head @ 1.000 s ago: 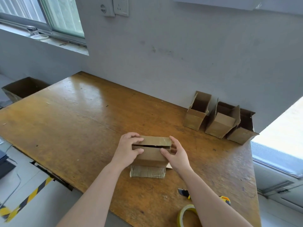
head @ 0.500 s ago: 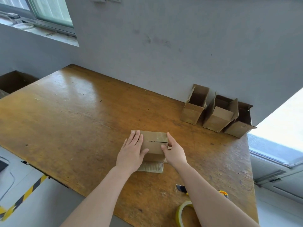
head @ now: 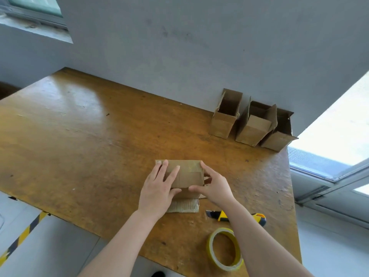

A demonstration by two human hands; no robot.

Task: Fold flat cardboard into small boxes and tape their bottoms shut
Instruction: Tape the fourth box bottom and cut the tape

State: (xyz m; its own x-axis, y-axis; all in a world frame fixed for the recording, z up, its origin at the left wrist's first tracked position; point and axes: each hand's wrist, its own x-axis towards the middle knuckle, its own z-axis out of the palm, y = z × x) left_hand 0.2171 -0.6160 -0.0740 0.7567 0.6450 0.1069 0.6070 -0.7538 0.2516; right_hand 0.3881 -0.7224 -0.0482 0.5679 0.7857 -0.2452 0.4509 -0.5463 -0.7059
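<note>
Box (head: 189,176) flaps folded, seemingly untaped: left grip (head: 157,188) presses flat-fingered, right grip (head: 214,186) clasps its end. Tape roll (head: 224,249) idle; three boxes (head: 253,126) stand done.

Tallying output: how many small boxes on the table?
4. Three stand open-topped in a row by the wall, far right: left box, middle box, right box. The fourth box sits nearer, under the left hand and right hand. None seems hidden.
</note>
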